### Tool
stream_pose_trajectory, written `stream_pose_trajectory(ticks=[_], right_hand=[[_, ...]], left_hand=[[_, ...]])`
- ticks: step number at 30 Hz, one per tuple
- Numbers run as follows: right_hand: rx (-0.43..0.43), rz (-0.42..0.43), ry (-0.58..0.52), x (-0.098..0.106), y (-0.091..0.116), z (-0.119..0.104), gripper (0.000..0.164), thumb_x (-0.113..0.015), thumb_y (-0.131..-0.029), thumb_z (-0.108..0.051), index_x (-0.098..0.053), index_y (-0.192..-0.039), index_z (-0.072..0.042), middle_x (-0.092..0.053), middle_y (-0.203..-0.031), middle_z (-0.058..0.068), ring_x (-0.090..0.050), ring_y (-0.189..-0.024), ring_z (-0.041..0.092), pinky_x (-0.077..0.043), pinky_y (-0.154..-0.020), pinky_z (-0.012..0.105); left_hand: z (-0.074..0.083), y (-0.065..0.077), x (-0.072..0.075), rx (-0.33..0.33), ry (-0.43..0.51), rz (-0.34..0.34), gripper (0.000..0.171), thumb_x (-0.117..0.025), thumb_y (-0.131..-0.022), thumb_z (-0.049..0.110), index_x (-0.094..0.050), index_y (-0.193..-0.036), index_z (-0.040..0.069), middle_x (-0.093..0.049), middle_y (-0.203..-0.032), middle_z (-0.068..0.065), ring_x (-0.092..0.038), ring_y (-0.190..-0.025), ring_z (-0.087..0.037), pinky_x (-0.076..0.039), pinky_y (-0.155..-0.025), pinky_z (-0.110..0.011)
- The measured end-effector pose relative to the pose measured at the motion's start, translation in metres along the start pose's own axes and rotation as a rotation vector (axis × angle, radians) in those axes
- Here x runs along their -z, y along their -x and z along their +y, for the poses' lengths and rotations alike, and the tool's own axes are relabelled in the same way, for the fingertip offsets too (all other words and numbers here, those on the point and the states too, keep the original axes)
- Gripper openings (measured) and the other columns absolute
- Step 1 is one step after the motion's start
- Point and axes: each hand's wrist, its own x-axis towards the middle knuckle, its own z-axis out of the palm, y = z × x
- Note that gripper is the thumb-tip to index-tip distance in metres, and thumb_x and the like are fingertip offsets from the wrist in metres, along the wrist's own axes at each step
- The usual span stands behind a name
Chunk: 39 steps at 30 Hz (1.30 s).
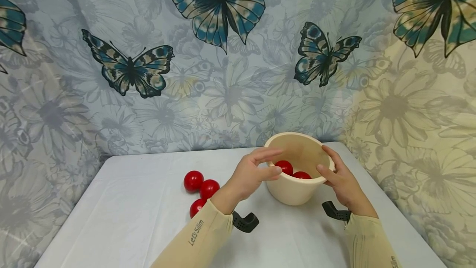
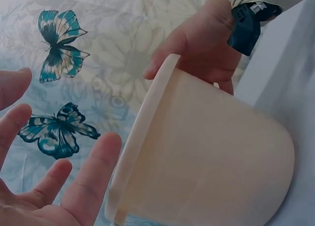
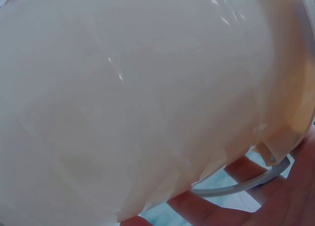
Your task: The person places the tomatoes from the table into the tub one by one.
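Observation:
A cream plastic bucket (image 1: 293,191) stands toward the right of the table, its mouth facing me. Two red balls (image 1: 284,167) show inside it. My right hand (image 1: 343,183) grips the bucket's right rim, thumb over the edge and fingers along the outer wall. A thin curved handle (image 3: 241,186) crosses those fingers in the right wrist view. At the left rim is my left hand (image 1: 253,173), its fingers spread and holding nothing; the left wrist view shows them beside the rim. Three more red balls (image 1: 193,181) lie on the table left of that hand, one partly hidden by the forearm.
The table has a white cover (image 1: 122,214). Behind it hangs a floral cloth (image 1: 230,102) with butterfly prints, close to the bucket's far side. Black wrist devices (image 1: 246,222) stick out beneath both wrists.

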Motion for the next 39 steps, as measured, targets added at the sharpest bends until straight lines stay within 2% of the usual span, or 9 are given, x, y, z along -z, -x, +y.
stream_pose_trajectory(ticks=[9,15,16,19,22,23,28,35,39], right_hand=[[-0.004,0.009,0.017,-0.001,0.000,-0.001,0.069,-0.052,-0.105,-0.019,-0.011,-0.161,-0.015,-0.009,-0.160,0.024,-0.036,-0.131,0.049,-0.052,-0.083,0.021],[-0.004,0.004,0.007,-0.001,-0.001,-0.001,0.070,-0.052,-0.105,-0.020,-0.010,-0.161,-0.015,-0.008,-0.160,0.023,-0.035,-0.132,0.050,-0.052,-0.084,0.021],[-0.004,0.003,0.003,-0.001,-0.001,-0.001,0.070,-0.052,-0.105,-0.020,-0.010,-0.161,-0.016,-0.009,-0.160,0.023,-0.035,-0.132,0.050,-0.052,-0.084,0.021],[-0.004,0.003,-0.002,-0.001,-0.001,-0.001,0.070,-0.053,-0.105,-0.020,-0.010,-0.161,-0.016,-0.009,-0.160,0.022,-0.035,-0.132,0.051,-0.052,-0.084,0.022],[-0.001,0.004,-0.001,-0.001,-0.001,-0.001,0.070,-0.053,-0.105,-0.019,-0.010,-0.161,-0.015,-0.010,-0.160,0.022,-0.036,-0.131,0.050,-0.052,-0.084,0.022],[-0.002,0.004,0.000,0.000,-0.001,-0.001,0.070,-0.052,-0.105,-0.019,-0.010,-0.161,-0.015,-0.009,-0.160,0.022,-0.036,-0.131,0.049,-0.052,-0.084,0.022],[-0.004,0.008,0.005,-0.001,0.000,-0.001,0.070,-0.052,-0.105,-0.018,-0.011,-0.161,-0.014,-0.010,-0.160,0.023,-0.040,-0.129,0.045,-0.052,-0.084,0.022],[-0.009,0.018,0.008,0.000,0.000,-0.001,0.070,-0.053,-0.105,-0.019,-0.011,-0.161,-0.015,-0.010,-0.160,0.023,-0.038,-0.129,0.047,-0.052,-0.084,0.022],[-0.006,0.019,0.009,0.000,-0.001,0.000,0.070,-0.053,-0.105,-0.020,-0.011,-0.161,-0.015,-0.010,-0.160,0.023,-0.037,-0.130,0.049,-0.052,-0.084,0.022]], left_hand=[[0.004,0.030,0.026,-0.019,-0.241,0.051,0.043,-0.076,-0.089,0.014,-0.068,-0.131,0.019,-0.051,-0.142,0.002,-0.048,-0.128,-0.027,-0.054,-0.092,-0.037],[0.012,0.060,0.054,-0.004,-0.251,0.092,0.047,-0.077,-0.089,0.015,-0.065,-0.134,0.014,-0.048,-0.145,0.000,-0.041,-0.133,-0.018,-0.050,-0.098,-0.036],[0.014,0.066,0.059,0.004,-0.248,0.101,0.048,-0.077,-0.089,0.015,-0.064,-0.135,0.013,-0.047,-0.146,0.000,-0.049,-0.122,-0.018,-0.053,-0.091,-0.032],[0.018,0.082,0.075,0.018,-0.262,0.138,0.047,-0.076,-0.089,0.012,-0.064,-0.135,0.013,-0.046,-0.147,0.001,-0.047,-0.123,-0.015,-0.051,-0.092,-0.030],[0.020,0.097,0.091,0.026,-0.296,0.167,0.047,-0.074,-0.090,0.009,-0.064,-0.135,0.015,-0.045,-0.147,0.002,-0.046,-0.125,-0.018,-0.049,-0.098,-0.037],[0.020,0.102,0.096,0.024,-0.309,0.174,0.047,-0.074,-0.090,0.008,-0.064,-0.135,0.015,-0.044,-0.147,0.001,-0.035,-0.137,-0.018,-0.043,-0.105,-0.041],[0.019,0.125,0.118,0.002,-0.348,0.188,0.048,-0.073,-0.090,0.005,-0.062,-0.136,0.010,-0.041,-0.148,-0.005,-0.032,-0.138,-0.028,-0.046,-0.102,-0.042],[0.015,0.147,0.141,-0.012,-0.393,0.207,0.045,-0.073,-0.090,0.007,-0.063,-0.134,0.008,-0.041,-0.148,-0.011,-0.030,-0.137,-0.033,-0.050,-0.095,-0.029],[0.007,0.156,0.149,0.011,-0.446,0.215,0.047,-0.075,-0.090,0.011,-0.063,-0.135,0.011,-0.042,-0.147,-0.011,-0.031,-0.138,-0.033,-0.044,-0.102,-0.035]])
